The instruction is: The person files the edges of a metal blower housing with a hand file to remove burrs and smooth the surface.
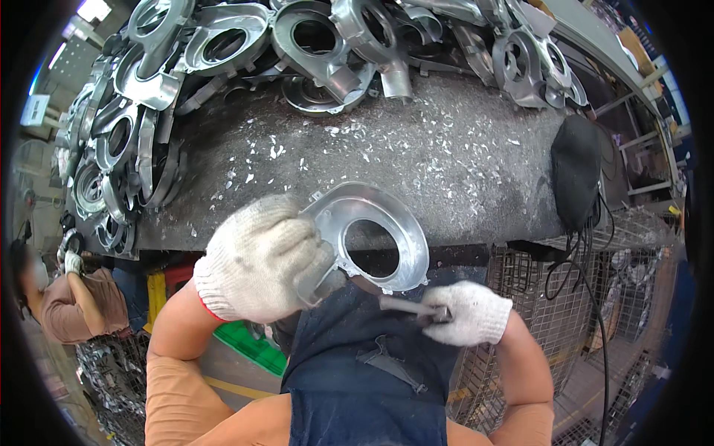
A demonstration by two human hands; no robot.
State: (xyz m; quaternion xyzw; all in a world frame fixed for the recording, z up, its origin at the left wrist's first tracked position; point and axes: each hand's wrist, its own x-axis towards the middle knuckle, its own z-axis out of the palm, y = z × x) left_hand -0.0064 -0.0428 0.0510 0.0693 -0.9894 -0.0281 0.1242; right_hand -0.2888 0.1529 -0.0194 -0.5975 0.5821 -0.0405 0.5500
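My left hand (268, 249), in a white knit glove, is closed around the outlet end of a silvery metal blower housing (405, 219). The ring-shaped part, with a large round opening, is tilted at the table's front edge, above my dark apron. My right hand (468, 312), gloved the same way, is closed on a metal tool (405, 305) with a flat grey blade or bar; its exact kind is unclear. The tool's tip points left, just below the housing's lower rim and apart from it.
Metal housings (312, 44) are heaped along the back and left of the dark worktable (476, 171), which is strewn with metal flakes. A black cloth-like bundle (576, 171) with cables hangs at the right edge. Wire cages (543, 312) stand lower right. Another person (85, 297) works at far left.
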